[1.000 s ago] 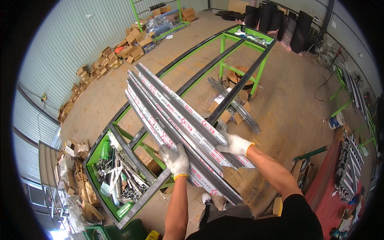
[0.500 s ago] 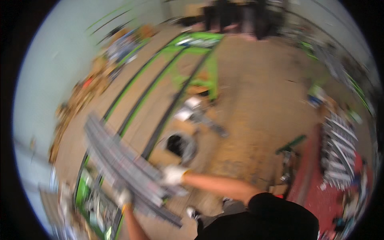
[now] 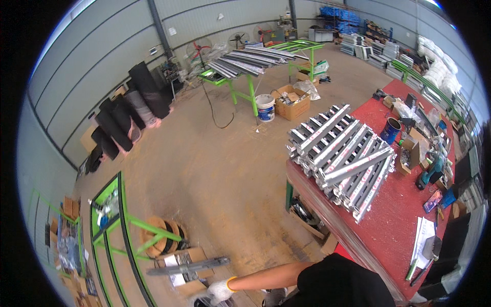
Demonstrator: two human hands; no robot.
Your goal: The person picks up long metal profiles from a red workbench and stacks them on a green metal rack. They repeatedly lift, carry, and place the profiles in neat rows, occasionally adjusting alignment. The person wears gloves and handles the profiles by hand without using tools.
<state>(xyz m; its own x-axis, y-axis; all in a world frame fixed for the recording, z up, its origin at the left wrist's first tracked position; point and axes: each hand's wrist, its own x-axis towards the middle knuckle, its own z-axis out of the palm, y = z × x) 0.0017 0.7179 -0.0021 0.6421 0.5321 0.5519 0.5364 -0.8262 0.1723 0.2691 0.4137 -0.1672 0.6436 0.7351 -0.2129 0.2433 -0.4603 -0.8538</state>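
Note:
My right hand (image 3: 221, 290), in a white knit glove with a yellow cuff, reaches down at the bottom edge. Its fingers point downward and are partly cut off, so their grip does not show. Right by it are a grey plastic-wrapped roll (image 3: 200, 301), mostly outside the picture, and a long dark grey bar (image 3: 189, 266) lying across an open cardboard box (image 3: 197, 254). To the left stands a green frame stand (image 3: 126, 240) with black-topped rails. My left hand is out of view.
A red table (image 3: 391, 225) on the right carries stacked silver metal profiles (image 3: 342, 163), a blue can (image 3: 391, 130), boxes and tools. Farther back, another green stand (image 3: 250, 94) holds more profiles, with a white bucket (image 3: 265, 108) beside it. Dark rolls (image 3: 115, 130) lean near the left wall.
The view has swung up and to the right, bringing in the red table and far wall. The bundle of grey profiles between my hands, and my left hand, have left the picture.

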